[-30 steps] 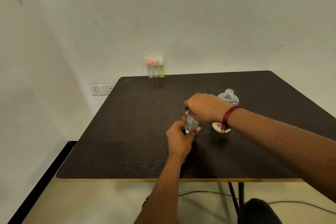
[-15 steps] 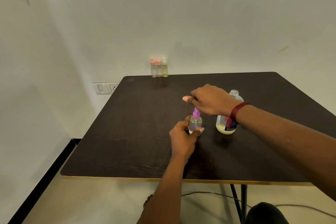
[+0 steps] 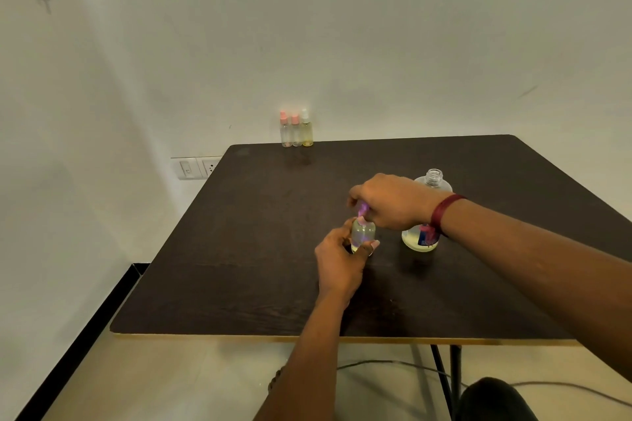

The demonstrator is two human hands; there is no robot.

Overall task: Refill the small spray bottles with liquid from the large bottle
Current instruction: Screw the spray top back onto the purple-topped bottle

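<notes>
My left hand (image 3: 338,263) grips a small clear spray bottle (image 3: 363,233) with pale liquid, upright on the dark table (image 3: 260,249). My right hand (image 3: 390,203) pinches its purple spray top (image 3: 362,208) from above. Behind my right wrist stands the large clear bottle (image 3: 432,181), its neck open and capless, with a little yellowish liquid at the bottom. Three small spray bottles (image 3: 296,130) stand in a row at the table's far edge against the wall: two with pink tops, one with a white top and yellow liquid.
The table's front edge (image 3: 342,338) runs across the lower view, with black legs and cables on the floor beneath. Wall sockets (image 3: 195,167) sit left of the table. A dark rounded object (image 3: 496,400) shows at the bottom right.
My right hand lifted off the purple top half a second ago and has come back down to pinch it. My left hand has kept its hold on the small bottle.
</notes>
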